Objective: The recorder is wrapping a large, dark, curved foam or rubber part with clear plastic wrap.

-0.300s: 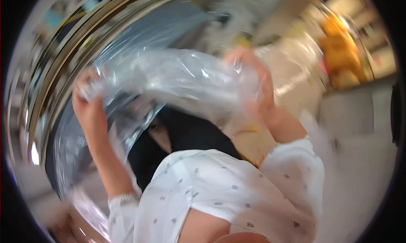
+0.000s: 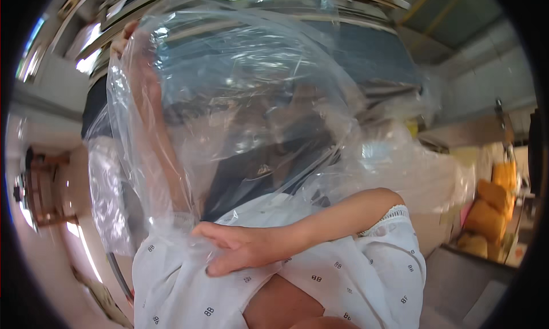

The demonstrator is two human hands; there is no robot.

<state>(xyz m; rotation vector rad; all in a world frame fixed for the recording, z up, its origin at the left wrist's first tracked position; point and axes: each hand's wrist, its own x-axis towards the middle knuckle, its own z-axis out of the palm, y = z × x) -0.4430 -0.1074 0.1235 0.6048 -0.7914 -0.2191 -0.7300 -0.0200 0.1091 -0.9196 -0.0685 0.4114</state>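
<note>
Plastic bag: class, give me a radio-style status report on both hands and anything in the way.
Left hand raised, gripping the clear plastic bag by its top edge. Right hand low, fingers on the bag's bottom edge. Bag spread wide, veiling the view. White dotted garment below.

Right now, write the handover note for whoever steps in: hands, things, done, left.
Left hand: raised high, grip on the top edge of the clear plastic bag.
Right hand: low, across the body, touching the bag's lower edge by the white dotted garment.
Bag: spread wide open in front of the camera.
Done: bag opened out.
Left: nothing shows inside it yet.
</note>
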